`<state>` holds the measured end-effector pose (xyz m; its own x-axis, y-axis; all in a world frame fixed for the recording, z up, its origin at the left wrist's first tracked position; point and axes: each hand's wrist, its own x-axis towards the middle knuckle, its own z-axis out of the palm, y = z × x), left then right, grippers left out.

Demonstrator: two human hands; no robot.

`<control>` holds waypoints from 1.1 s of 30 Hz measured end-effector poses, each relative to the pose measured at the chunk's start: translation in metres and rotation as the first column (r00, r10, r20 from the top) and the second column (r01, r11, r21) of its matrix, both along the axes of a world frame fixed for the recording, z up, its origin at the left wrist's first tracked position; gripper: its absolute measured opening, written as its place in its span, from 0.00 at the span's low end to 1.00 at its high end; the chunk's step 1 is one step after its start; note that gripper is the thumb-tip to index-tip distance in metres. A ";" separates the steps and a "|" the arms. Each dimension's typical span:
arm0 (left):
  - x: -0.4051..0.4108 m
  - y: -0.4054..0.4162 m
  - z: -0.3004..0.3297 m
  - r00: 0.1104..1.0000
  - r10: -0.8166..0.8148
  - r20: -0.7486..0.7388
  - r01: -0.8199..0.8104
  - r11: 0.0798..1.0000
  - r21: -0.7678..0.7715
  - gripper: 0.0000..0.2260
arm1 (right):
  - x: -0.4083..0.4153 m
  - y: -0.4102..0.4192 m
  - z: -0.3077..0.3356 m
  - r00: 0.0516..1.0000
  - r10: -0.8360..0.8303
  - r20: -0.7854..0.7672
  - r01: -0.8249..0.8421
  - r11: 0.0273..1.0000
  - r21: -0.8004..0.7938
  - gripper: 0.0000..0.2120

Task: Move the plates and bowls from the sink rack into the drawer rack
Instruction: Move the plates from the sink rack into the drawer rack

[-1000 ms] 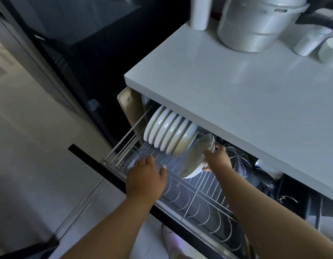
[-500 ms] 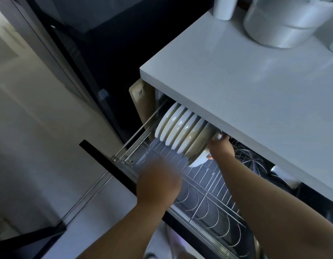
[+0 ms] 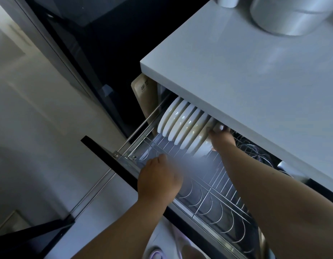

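Plates (image 3: 182, 126) stand on edge at the far left of the drawer rack (image 3: 214, 195), tucked under the surface (image 3: 246, 81). They look hard, smooth and breakable, so hold the rim. The right hand (image 3: 220, 136) grips the last one; the left hand (image 3: 159, 179) is blurred, so I cannot tell.

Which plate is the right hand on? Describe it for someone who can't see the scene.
Under the white counter a wire drawer rack is pulled out, with a row of white plates standing on edge at its back-left end. The plate in question is the rightmost of the row, the only one touched by the right hand.
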<state>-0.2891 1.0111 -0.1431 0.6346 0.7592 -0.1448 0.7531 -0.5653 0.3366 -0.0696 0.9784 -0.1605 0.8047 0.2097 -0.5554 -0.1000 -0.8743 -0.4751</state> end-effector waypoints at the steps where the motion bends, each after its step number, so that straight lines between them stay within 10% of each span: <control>1: 0.000 0.000 0.000 1.000 0.004 0.004 -0.004 1.000 -0.002 0.21 | -0.004 -0.002 0.000 1.000 -0.021 -0.007 0.021 1.000 0.021 0.34; 23: 0.000 -0.010 0.023 0.959 0.195 0.205 -0.128 0.945 -0.302 0.07 | -0.057 -0.093 0.021 0.999 -0.033 -0.011 0.035 0.951 0.306 0.23; 33: 0.003 -0.085 0.067 0.949 -0.018 0.316 0.138 0.922 -0.361 0.04 | -0.085 -0.164 0.062 0.984 -0.177 0.032 0.150 0.905 0.399 0.14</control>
<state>-0.2856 0.9263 -0.0764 0.7478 0.6330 -0.2006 0.5408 -0.4054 0.7370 -0.1542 0.8140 -0.0989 0.8783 0.2624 -0.3997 -0.1821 -0.5894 -0.7871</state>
